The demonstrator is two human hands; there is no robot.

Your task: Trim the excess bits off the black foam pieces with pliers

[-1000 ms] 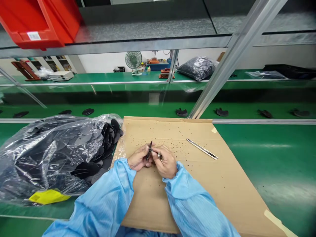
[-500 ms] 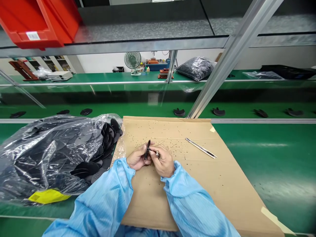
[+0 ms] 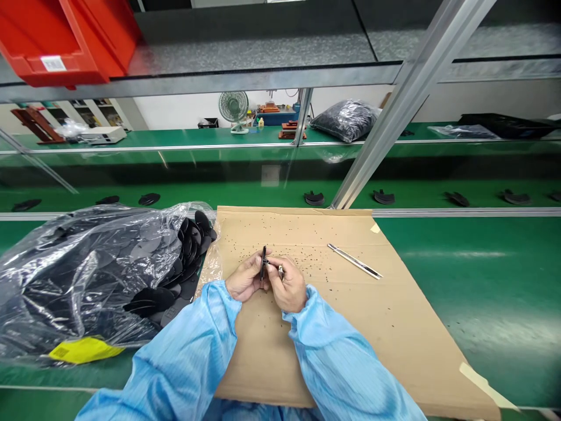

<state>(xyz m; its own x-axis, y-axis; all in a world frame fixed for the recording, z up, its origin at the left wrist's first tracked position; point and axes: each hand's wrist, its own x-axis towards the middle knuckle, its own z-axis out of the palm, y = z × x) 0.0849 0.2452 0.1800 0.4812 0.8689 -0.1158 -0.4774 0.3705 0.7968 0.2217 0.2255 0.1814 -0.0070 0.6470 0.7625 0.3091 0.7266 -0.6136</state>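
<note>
Above the brown cardboard sheet (image 3: 350, 345), my left hand (image 3: 246, 278) is closed on a thin black part (image 3: 263, 263), seen nearly edge-on. My right hand (image 3: 287, 283) meets it from the right, fingers closed round a small metallic tool (image 3: 281, 271) whose working end is hidden. Tiny black bits are scattered over the cardboard around both hands. A slim silver-and-black knife-like tool (image 3: 355, 261) lies to the right. At the left, a clear plastic bag (image 3: 87, 275) spills black rounded parts (image 3: 193, 242) near the cardboard's left edge.
Behind the cardboard, black parts (image 3: 314, 198) sit spaced along a green belt (image 3: 245, 196). A slanted metal post (image 3: 394, 111) rises at the right. A red bin (image 3: 79, 64) hangs upper left. A yellow label (image 3: 85, 349) lies at the bag's front.
The black part in my left hand has turned more upright. Both hands remain together in nearly the same place. The black parts on the belt have shifted slightly left, as has the whole view.
</note>
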